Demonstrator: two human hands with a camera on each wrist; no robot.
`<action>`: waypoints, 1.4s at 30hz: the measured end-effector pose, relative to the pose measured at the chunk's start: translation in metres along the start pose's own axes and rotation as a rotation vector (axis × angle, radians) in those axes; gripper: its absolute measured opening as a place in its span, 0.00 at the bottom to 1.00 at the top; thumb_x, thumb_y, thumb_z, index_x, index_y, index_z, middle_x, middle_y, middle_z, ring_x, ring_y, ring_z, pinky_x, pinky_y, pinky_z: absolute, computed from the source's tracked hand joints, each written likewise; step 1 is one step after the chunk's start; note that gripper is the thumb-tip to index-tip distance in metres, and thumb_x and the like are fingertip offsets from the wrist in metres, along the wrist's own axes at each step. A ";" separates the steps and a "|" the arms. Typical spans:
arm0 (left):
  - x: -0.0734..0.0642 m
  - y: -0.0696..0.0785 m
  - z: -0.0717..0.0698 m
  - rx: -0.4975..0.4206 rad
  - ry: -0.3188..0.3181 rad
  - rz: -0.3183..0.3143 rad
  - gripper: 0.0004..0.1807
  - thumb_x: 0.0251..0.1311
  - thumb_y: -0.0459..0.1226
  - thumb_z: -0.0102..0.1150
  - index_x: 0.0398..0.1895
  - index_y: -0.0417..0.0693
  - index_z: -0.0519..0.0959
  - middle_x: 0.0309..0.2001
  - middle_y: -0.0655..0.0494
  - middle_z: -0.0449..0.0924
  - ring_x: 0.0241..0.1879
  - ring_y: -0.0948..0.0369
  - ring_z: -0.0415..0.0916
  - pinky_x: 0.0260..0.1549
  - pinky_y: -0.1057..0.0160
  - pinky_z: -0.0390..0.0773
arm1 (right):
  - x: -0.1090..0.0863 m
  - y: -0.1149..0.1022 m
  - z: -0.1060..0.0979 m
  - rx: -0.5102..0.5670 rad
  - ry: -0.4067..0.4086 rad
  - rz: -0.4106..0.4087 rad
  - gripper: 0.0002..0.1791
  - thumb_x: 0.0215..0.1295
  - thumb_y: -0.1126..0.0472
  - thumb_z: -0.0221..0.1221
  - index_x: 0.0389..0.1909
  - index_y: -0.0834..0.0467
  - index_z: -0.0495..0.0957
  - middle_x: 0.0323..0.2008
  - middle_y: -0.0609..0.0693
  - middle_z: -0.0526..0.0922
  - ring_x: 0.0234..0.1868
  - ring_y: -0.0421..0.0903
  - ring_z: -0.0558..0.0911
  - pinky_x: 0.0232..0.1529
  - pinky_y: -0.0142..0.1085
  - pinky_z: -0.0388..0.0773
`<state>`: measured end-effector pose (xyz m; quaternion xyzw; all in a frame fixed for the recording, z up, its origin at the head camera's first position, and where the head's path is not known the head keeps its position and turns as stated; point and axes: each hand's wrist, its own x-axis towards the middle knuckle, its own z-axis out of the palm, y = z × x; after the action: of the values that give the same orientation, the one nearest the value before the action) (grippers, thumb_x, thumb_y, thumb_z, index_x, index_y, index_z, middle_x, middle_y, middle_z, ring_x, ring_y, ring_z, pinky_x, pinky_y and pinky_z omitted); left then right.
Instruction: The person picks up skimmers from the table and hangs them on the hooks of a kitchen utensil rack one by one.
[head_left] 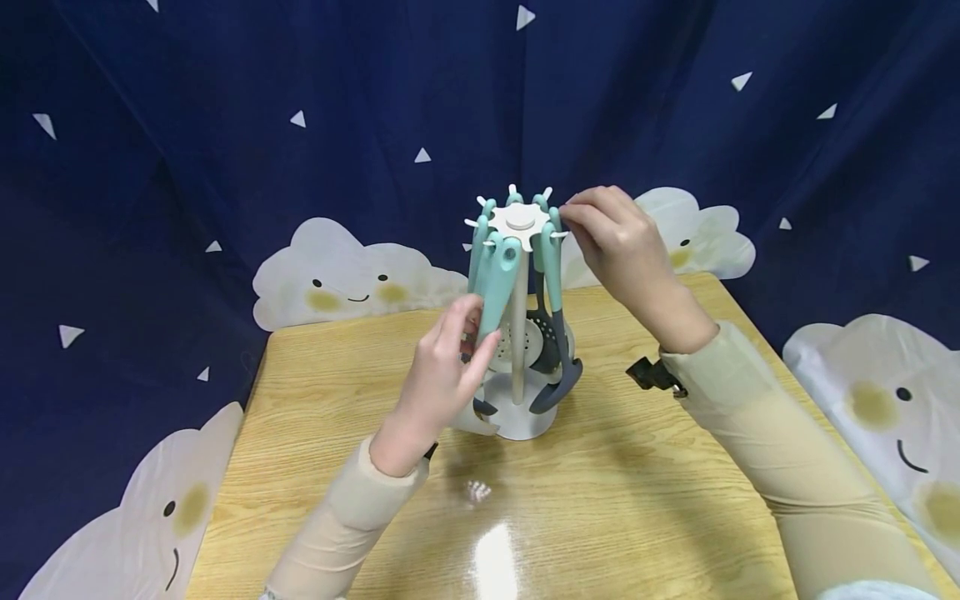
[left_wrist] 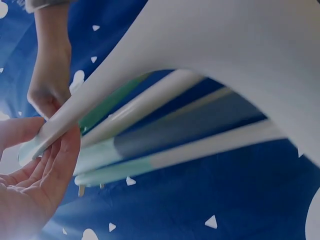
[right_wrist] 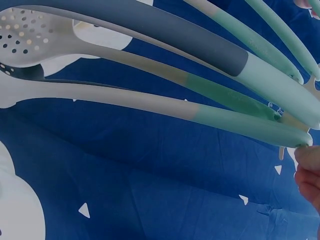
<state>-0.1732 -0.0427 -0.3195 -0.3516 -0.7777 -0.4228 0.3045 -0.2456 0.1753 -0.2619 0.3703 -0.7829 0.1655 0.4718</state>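
A white rotating-style utensil stand (head_left: 521,218) holds several kitchen utensils with teal handles around its hooked top. My left hand (head_left: 433,371) grips the teal handle (head_left: 497,287) of a front utensil, its top near the hooks. In the left wrist view that utensil (left_wrist: 220,35) has a pale shaft and a wide pale head, cut off by the frame. My right hand (head_left: 626,246) is at the stand's right, fingertips pinching the top end of a utensil with a teal handle and pale grey shaft (right_wrist: 125,100). Whether its fingers also hold a hook is hidden.
A dark ladle (head_left: 564,387) hangs at the front right, and a pale perforated skimmer (head_left: 523,343) behind the post. The stand's round white base (head_left: 528,425) rests on a wooden table (head_left: 330,400). A dark blue curtain (head_left: 375,83) with white clouds hangs behind.
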 end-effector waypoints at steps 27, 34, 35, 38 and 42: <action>0.000 -0.005 0.030 -0.029 0.013 -0.106 0.15 0.55 0.27 0.57 0.45 0.34 0.67 0.31 0.46 0.72 0.27 0.59 0.74 0.25 0.76 0.77 | -0.001 0.001 0.002 -0.002 0.011 0.007 0.04 0.58 0.75 0.56 0.32 0.71 0.78 0.33 0.60 0.79 0.34 0.54 0.76 0.35 0.41 0.78; -0.001 -0.008 0.039 -0.021 0.053 -0.129 0.15 0.55 0.28 0.58 0.45 0.34 0.67 0.31 0.45 0.73 0.26 0.58 0.76 0.25 0.76 0.77 | 0.000 0.000 0.002 0.000 0.007 0.006 0.04 0.59 0.74 0.55 0.32 0.71 0.78 0.33 0.61 0.79 0.34 0.54 0.76 0.35 0.41 0.78; -0.001 -0.008 0.041 -0.019 0.058 -0.129 0.16 0.55 0.28 0.58 0.45 0.34 0.67 0.31 0.45 0.73 0.26 0.58 0.76 0.25 0.76 0.77 | -0.001 0.000 0.001 -0.002 0.006 0.006 0.04 0.59 0.74 0.55 0.32 0.71 0.78 0.33 0.61 0.79 0.34 0.54 0.76 0.35 0.41 0.78; -0.001 -0.009 0.044 -0.014 0.070 -0.124 0.16 0.55 0.28 0.59 0.45 0.33 0.67 0.30 0.45 0.73 0.26 0.58 0.76 0.24 0.76 0.77 | 0.000 0.000 0.001 -0.008 0.003 0.005 0.04 0.59 0.74 0.55 0.32 0.71 0.78 0.33 0.61 0.79 0.34 0.55 0.76 0.35 0.41 0.78; -0.001 -0.012 0.048 -0.003 0.093 -0.109 0.16 0.55 0.28 0.59 0.44 0.33 0.67 0.30 0.45 0.74 0.26 0.58 0.76 0.24 0.75 0.77 | 0.000 0.000 0.001 -0.002 0.009 0.008 0.04 0.59 0.74 0.55 0.32 0.71 0.78 0.33 0.61 0.79 0.34 0.54 0.76 0.35 0.41 0.78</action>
<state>-0.1906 -0.0056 -0.3474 -0.2891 -0.7801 -0.4557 0.3166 -0.2467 0.1749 -0.2628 0.3659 -0.7825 0.1681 0.4750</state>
